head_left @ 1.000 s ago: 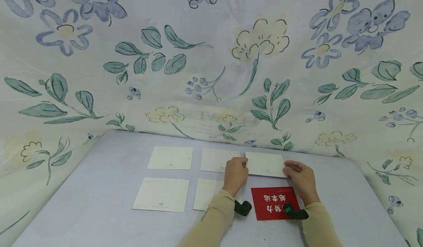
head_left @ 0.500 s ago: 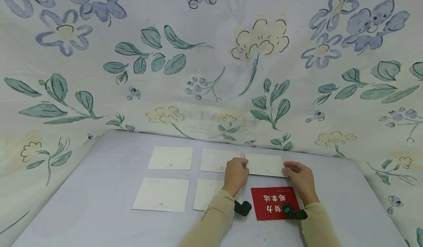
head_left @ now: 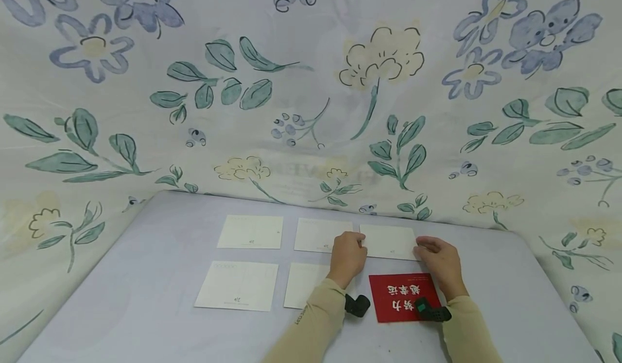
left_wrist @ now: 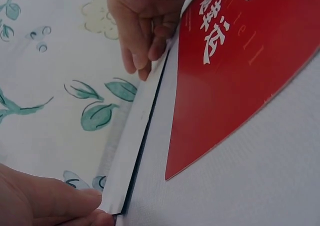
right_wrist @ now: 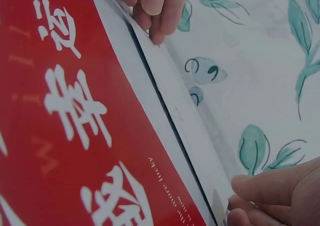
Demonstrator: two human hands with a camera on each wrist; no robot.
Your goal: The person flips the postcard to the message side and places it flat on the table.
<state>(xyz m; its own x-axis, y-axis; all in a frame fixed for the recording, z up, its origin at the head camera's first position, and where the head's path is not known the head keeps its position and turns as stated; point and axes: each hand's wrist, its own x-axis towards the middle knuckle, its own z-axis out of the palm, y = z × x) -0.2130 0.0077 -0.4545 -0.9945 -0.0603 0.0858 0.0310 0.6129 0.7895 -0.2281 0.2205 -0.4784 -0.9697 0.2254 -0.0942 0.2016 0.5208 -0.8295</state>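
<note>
A white postcard (head_left: pixel 390 241) with small print near its front edge lies at the back right of the row, or just above the table. My left hand (head_left: pixel 347 259) pinches its left end between thumb and fingers. At the opposite end my right hand (head_left: pixel 443 263) holds the card's right edge, its thumb and fingertips at the border. Both wrist views show a dark line under the card's near edge; whether it is shadow or the card's underside I cannot tell. A red postcard (head_left: pixel 396 297) with white characters lies closer to me, partly covered by the right wrist's camera.
Further left lie several white postcards: two at the back (head_left: pixel 250 232), (head_left: pixel 316 235) and two in front (head_left: pixel 236 286), (head_left: pixel 303 284). My left forearm covers part of the nearer middle one. A flower-patterned cloth (head_left: pixel 291 109) rises behind the pale table (head_left: pixel 146 276).
The pinched white postcard has settled slightly lower and flatter, its near edge straightening. My right hand has shifted a little to the left with it; the left hand has barely moved.
</note>
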